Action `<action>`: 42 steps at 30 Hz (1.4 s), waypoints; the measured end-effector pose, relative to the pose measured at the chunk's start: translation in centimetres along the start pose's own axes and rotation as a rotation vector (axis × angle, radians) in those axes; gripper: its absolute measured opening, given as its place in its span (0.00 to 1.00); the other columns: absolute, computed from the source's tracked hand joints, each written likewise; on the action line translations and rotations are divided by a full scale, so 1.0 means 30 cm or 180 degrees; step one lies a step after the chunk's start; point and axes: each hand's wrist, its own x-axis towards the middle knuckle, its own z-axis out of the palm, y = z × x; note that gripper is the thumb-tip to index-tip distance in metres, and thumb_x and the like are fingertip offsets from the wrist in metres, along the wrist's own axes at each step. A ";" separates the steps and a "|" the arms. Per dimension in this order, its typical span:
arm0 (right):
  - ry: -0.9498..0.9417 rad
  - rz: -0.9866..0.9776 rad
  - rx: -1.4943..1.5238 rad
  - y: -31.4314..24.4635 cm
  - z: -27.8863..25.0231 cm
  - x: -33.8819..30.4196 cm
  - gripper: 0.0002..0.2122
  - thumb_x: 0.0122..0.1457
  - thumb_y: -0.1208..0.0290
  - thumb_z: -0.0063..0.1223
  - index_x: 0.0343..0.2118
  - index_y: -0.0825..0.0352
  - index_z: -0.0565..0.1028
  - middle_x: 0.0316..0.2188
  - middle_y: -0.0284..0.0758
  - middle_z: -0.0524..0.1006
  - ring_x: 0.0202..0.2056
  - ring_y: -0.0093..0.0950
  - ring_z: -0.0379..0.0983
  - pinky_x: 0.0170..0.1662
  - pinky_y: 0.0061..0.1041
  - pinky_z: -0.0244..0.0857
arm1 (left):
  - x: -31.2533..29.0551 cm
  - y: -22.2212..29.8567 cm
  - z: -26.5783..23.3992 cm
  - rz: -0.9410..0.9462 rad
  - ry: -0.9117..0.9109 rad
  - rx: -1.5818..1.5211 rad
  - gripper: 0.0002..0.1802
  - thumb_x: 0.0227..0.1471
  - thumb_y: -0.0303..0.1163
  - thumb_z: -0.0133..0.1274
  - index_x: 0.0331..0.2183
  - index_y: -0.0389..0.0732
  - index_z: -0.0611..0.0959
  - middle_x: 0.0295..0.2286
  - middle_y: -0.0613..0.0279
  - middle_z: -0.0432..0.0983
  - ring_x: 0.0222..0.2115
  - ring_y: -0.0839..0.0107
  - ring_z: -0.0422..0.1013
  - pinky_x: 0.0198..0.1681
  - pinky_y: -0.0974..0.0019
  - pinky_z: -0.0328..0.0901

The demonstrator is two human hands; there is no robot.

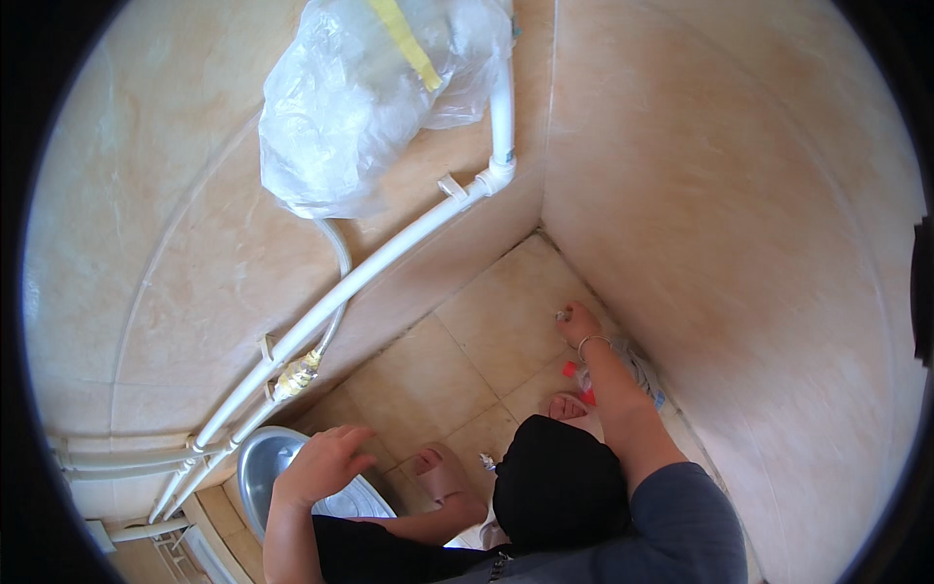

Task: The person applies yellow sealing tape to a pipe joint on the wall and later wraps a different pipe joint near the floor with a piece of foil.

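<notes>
My right hand (578,327) reaches down low over the tiled floor by the right wall, with a bracelet on its wrist. Its fingers are closed on a small crumpled whitish piece (561,315), too small to name exactly. Just below that wrist, clear plastic bottles with red caps (570,369) lie partly hidden by my forearm. My left hand (333,463) hovers over a metal basin (255,457) at the lower left, fingers loosely bent and apart, with nothing seen in them. Another crumpled shiny bit (487,461) shows beside my knee.
White pipes (389,251) run along the left wall. A plastic-wrapped fixture (341,117) with yellow tape hangs above, a flexible hose (341,255) leading down from it. My sandalled feet (443,477) stand on the tiles (428,365), between basin and right wall (710,195).
</notes>
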 end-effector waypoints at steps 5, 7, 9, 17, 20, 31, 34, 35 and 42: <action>-0.0202 0.0390 -0.0729 -0.067 0.019 0.007 0.13 0.46 0.66 0.48 0.36 0.61 0.71 0.32 0.39 0.74 0.36 0.35 0.70 0.39 0.31 0.62 | -0.017 -0.011 0.018 -0.0083 -0.0093 -0.0057 0.18 0.42 0.34 0.51 0.37 0.38 0.72 0.33 0.50 0.70 0.34 0.53 0.66 0.36 0.58 0.62; -0.0159 0.0345 -0.0663 -0.028 0.026 0.006 0.12 0.46 0.65 0.48 0.34 0.62 0.72 0.32 0.38 0.74 0.35 0.35 0.70 0.38 0.30 0.62 | -0.019 -0.027 0.034 -0.0058 -0.0130 -0.0042 0.18 0.42 0.34 0.50 0.37 0.38 0.72 0.33 0.50 0.70 0.34 0.53 0.66 0.36 0.58 0.62; -0.0063 0.0254 -0.0397 -0.034 0.028 -0.014 0.10 0.46 0.64 0.48 0.30 0.62 0.74 0.30 0.38 0.74 0.32 0.34 0.71 0.35 0.30 0.63 | -0.029 -0.040 0.047 -0.0067 -0.0200 0.0034 0.18 0.43 0.35 0.50 0.38 0.38 0.72 0.33 0.50 0.70 0.34 0.53 0.66 0.36 0.58 0.62; -0.0755 0.0059 0.1725 0.008 -0.062 -0.021 0.11 0.44 0.67 0.55 0.29 0.67 0.74 0.24 0.32 0.75 0.25 0.22 0.69 0.29 0.21 0.61 | -0.024 -0.080 0.093 0.0097 -0.0470 0.0102 0.19 0.44 0.35 0.49 0.41 0.38 0.71 0.34 0.49 0.70 0.35 0.54 0.67 0.38 0.60 0.62; -0.0990 0.0377 0.1974 -0.039 -0.171 -0.079 0.11 0.44 0.67 0.55 0.31 0.66 0.74 0.21 0.29 0.73 0.18 0.18 0.63 0.20 0.19 0.56 | -0.035 -0.114 0.129 0.0005 -0.0434 0.0027 0.18 0.44 0.35 0.49 0.40 0.40 0.73 0.33 0.49 0.71 0.36 0.54 0.67 0.39 0.59 0.62; -0.1108 0.0442 0.2217 -0.082 -0.345 -0.126 0.09 0.46 0.65 0.56 0.28 0.63 0.72 0.16 0.23 0.67 0.09 0.13 0.49 0.11 0.14 0.40 | 0.243 -0.255 0.282 -0.0792 -0.0933 0.0906 0.08 0.39 0.30 0.48 0.26 0.45 0.80 0.27 0.55 0.74 0.31 0.58 0.70 0.33 0.59 0.64; -0.1205 0.0432 0.2224 -0.120 -0.356 -0.142 0.09 0.45 0.65 0.56 0.28 0.63 0.72 0.15 0.23 0.65 0.09 0.12 0.49 0.11 0.14 0.40 | 0.329 -0.330 0.444 -0.0842 -0.0386 0.0508 0.08 0.38 0.27 0.47 0.25 0.41 0.79 0.30 0.52 0.73 0.33 0.57 0.70 0.34 0.59 0.64; -0.1217 0.0458 0.2238 -0.141 -0.357 -0.148 0.09 0.46 0.66 0.56 0.28 0.63 0.72 0.15 0.23 0.65 0.09 0.12 0.49 0.11 0.14 0.40 | 0.358 -0.360 0.534 -0.0783 -0.0351 0.0258 0.08 0.38 0.28 0.47 0.26 0.42 0.79 0.29 0.53 0.74 0.33 0.57 0.70 0.34 0.59 0.64; -0.1497 0.0669 0.2189 -0.108 -0.340 -0.188 0.07 0.46 0.69 0.56 0.27 0.63 0.72 0.15 0.21 0.64 0.10 0.12 0.48 0.11 0.14 0.39 | 0.347 -0.302 1.051 -0.0712 -0.0231 -0.0786 0.12 0.39 0.30 0.49 0.32 0.41 0.76 0.34 0.51 0.70 0.38 0.56 0.66 0.38 0.58 0.63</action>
